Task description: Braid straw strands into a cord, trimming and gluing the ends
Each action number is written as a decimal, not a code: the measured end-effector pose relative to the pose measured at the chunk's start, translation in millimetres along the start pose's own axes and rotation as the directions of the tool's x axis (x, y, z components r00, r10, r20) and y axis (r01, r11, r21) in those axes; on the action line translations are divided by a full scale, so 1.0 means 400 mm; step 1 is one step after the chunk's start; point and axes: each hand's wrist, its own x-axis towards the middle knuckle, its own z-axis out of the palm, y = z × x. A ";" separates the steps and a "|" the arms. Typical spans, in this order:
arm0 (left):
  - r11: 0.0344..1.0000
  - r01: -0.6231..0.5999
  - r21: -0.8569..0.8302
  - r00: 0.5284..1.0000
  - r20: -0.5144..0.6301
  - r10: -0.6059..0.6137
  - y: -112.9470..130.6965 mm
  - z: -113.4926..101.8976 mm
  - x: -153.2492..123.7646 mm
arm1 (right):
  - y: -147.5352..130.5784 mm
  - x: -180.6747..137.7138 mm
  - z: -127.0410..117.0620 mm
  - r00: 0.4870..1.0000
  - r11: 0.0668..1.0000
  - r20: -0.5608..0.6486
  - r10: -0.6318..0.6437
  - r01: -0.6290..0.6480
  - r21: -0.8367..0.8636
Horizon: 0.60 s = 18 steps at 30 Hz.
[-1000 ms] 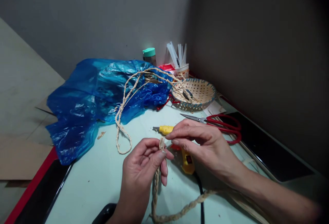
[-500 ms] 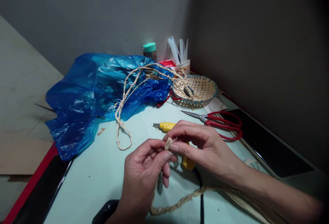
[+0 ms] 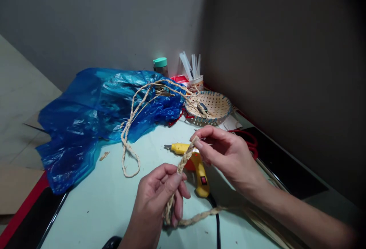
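A braided straw cord (image 3: pixel 186 156) stretches at a slant between my two hands. My left hand (image 3: pixel 160 193) pinches it between thumb and fingers, and its tail hangs down and runs off to the right across the table. My right hand (image 3: pixel 221 148) is closed on the cord's upper end with thumb and forefinger. Just beyond and below the cord lies a yellow glue gun (image 3: pixel 201 172) with a red switch and a black cable. Red-handled scissors (image 3: pixel 250 142) are partly hidden behind my right hand.
A blue plastic bag (image 3: pixel 94 108) covers the back left, with a looped pale braid (image 3: pixel 130 146) over it. Behind are a woven basket (image 3: pixel 219 106), a cup of white sticks (image 3: pixel 197 83) and a jar with a green lid (image 3: pixel 160 64). A black panel (image 3: pixel 286 165) lies at right.
My right hand has moved up and away from my left, with the braid's end in its fingers. A length of braid and more of the glue gun now show. The view has shifted slightly.
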 end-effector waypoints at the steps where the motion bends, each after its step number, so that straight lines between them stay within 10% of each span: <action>1: 0.999 -0.008 0.031 1.000 -0.016 0.009 -0.001 0.002 -0.002 | 0.000 -0.005 0.000 0.995 0.989 -0.001 -0.105 0.104 -0.102; 5: 0.989 -0.042 0.139 0.995 -0.082 0.054 -0.002 0.009 -0.010 | 0.006 -0.028 -0.001 0.794 0.654 0.211 -0.570 0.594 -0.468; 9: 0.988 -0.090 0.122 0.990 -0.098 0.102 -0.008 0.009 -0.011 | 0.010 -0.036 0.001 0.596 0.355 0.450 -0.665 0.782 -0.512; 18: 0.968 -0.161 -0.193 0.985 -0.097 0.144 -0.024 -0.003 -0.013 | 0.002 -0.042 0.009 0.543 0.318 0.543 -0.641 0.832 -0.455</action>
